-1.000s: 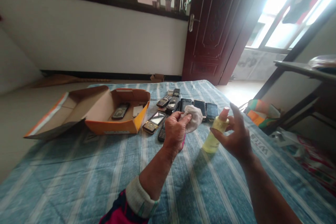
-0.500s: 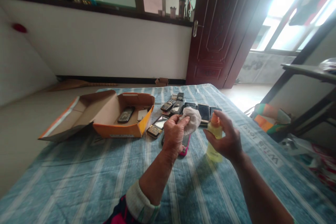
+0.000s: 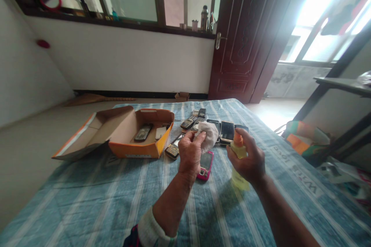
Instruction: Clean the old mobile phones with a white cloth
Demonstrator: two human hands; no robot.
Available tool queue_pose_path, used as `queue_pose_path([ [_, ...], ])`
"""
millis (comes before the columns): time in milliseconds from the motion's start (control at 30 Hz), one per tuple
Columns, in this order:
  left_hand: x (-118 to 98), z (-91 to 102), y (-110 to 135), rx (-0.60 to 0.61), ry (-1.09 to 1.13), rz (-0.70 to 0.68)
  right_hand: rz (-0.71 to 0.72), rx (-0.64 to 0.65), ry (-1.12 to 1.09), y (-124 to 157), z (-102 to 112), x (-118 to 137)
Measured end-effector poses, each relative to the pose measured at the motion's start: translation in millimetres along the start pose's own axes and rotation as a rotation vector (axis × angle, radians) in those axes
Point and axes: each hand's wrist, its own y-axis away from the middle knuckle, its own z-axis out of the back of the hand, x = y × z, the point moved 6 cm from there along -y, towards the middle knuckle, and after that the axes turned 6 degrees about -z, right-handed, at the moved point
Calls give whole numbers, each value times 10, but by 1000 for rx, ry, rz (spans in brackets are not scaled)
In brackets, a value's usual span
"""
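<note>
Pinched in my left hand (image 3: pixel 191 152) is a crumpled white cloth (image 3: pixel 208 136), raised above the phones. My right hand (image 3: pixel 249 156) grips a spray bottle (image 3: pixel 240 177) of yellow liquid, its forefinger on the orange spray head (image 3: pixel 238 139). Below my left hand a pink-edged phone (image 3: pixel 206 166) lies on the striped blue bedcover. Behind the cloth are several more old phones, among them a dark-screened one (image 3: pixel 227 131) and a keypad phone (image 3: pixel 189 122). Another keypad phone (image 3: pixel 172 150) is partly hidden by my left hand.
An open orange cardboard box (image 3: pixel 136 150) stands on the left of the bedcover (image 3: pixel 116 197), with a dark phone (image 3: pixel 143 132) and a whitish item (image 3: pixel 159 132) inside. A dark red door (image 3: pixel 236 38) is beyond. Bags (image 3: pixel 304 139) and a shelf (image 3: pixel 344 85) are at the right.
The view has tilted, so the scene sits lower and further right. Both hands keep their holds on the cloth and the bottle. More of the pink-edged phone now shows.
</note>
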Motion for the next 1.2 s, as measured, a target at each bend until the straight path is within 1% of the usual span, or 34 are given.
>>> queue_pose_path([
  [200,22,29,-11,10,-23,-39,-3,13,1,7,-30,14],
  [333,31,51,-22,-9,-16,-32,-25,26,-5,-2,-38,3],
  [500,33,73,-50,-35,-2,-15,-53,4,-9,-8,-30,-50],
  [667,20,92,-92,-34,14,-35,-44,41,-2,34,-97,-67],
  [867,6,104,-104,-43,26,-47,-53,3,-14,2,-58,-40],
  [1033,-1,110,-104,-51,15,-44,-79,19,-21,-8,-56,-54],
  [1200,18,107,-106,-46,5,-40,-59,17,-10,21,-87,-68],
])
